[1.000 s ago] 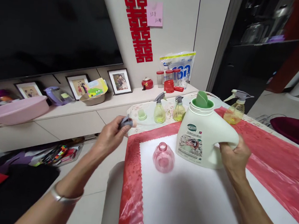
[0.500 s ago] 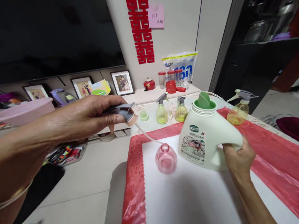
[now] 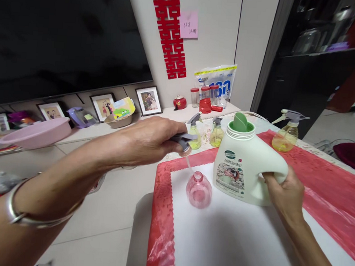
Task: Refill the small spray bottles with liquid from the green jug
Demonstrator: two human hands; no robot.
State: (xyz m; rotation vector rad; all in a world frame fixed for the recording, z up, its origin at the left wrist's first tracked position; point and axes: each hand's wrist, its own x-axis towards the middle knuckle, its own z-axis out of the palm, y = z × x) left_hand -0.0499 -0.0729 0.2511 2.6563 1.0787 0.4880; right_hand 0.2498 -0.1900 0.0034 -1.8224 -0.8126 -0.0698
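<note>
Pink see-through plastic is forming the small bottle (image 3: 199, 194), which is standing uncapped on the white sheet (image 3: 233, 244). Up and left of the bottle, the left hand (image 3: 152, 141) is gripping the grey spray head (image 3: 183, 140), fingers curled around it; its thin tube (image 3: 188, 162) is pointing down at the bottle's mouth, though whether it is entering I cannot tell. Right of the bottle, the right hand (image 3: 286, 190) is wrapping the handle of the pale green jug (image 3: 240, 154). Beyond the bottle, two yellowish spray bottles (image 3: 216, 138) are standing; farther beyond it, red-lidded jars (image 3: 194, 97) are lining up.

Soft indoor lt, wide-ang. edge distn.
</note>
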